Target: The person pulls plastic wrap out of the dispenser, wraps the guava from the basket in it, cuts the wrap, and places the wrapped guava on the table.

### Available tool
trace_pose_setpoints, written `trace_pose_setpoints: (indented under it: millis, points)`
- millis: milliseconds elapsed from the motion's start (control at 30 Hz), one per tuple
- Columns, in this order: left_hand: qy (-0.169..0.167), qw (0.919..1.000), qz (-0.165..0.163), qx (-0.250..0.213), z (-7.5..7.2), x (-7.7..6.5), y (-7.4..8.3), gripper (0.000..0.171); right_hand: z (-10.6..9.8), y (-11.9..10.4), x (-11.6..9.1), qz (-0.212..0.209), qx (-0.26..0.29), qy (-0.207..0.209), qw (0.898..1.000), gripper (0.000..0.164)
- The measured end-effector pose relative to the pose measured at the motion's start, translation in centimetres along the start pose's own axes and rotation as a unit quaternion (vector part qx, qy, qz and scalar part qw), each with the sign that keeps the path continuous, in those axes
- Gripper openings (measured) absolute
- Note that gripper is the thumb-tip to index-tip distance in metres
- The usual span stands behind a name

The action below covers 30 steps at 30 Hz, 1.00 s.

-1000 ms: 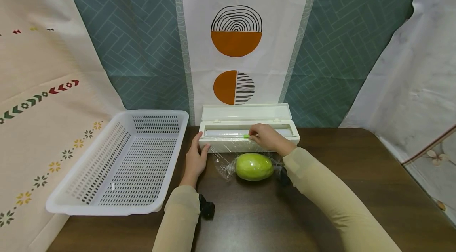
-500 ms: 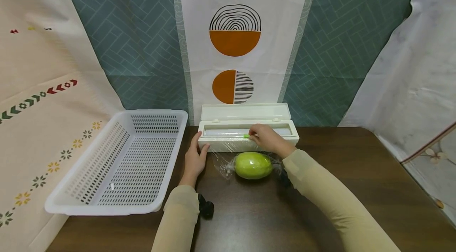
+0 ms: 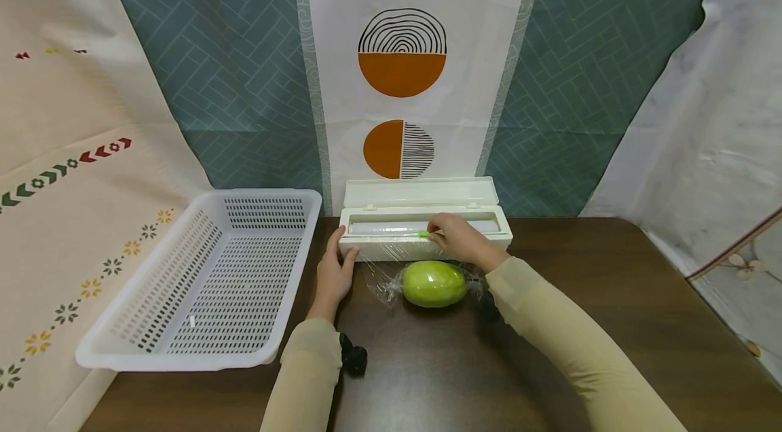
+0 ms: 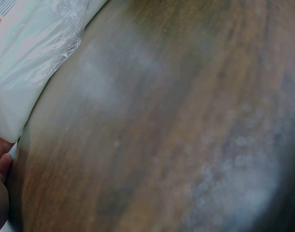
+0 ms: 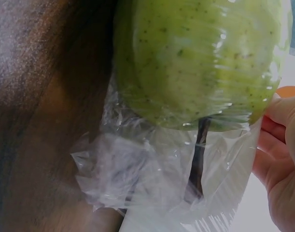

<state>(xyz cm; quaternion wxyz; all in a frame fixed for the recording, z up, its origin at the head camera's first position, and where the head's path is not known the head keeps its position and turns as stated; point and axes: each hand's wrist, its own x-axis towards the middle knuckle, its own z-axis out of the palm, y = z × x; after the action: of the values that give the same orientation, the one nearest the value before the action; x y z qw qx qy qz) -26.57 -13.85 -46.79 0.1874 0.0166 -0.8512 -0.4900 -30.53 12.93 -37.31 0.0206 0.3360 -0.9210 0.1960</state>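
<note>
A white cling film dispenser [image 3: 380,253] stands with its lid raised, a film roll [image 3: 391,227] inside. My left hand [image 3: 333,279] grips its left end, thumb on the front face. With my right hand [image 3: 461,238] I pinch the small green slider [image 3: 423,234] of the cutter along the top front edge. Just in front lies a green oval fruit [image 3: 434,284] wrapped in film, which still runs up to the dispenser. In the right wrist view the fruit [image 5: 186,58] shows a dark stem under crumpled cling film [image 5: 123,174].
A white perforated plastic basket [image 3: 287,323] stands to the left on the dark wooden table [image 3: 427,378], a small white scrap [image 3: 192,321] in it. Patterned cloth [image 3: 244,45] hangs behind the dispenser and at both sides.
</note>
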Motion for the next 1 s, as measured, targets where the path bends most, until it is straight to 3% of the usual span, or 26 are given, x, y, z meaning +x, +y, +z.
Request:
trace_pose_setpoints:
  millis: [733,1000]
  points:
    - [-0.001,0.9999,0.011,0.003,0.11,0.01,-0.19,0.055,0.35,0.70,-0.45,-0.004,0.005,0.014,1.000,0.013]
    - [0.012,0.9998,0.017,0.004,0.16,0.02,-0.33,0.055,0.39,0.73,-0.57,0.017,0.047,0.024,0.998,0.026]
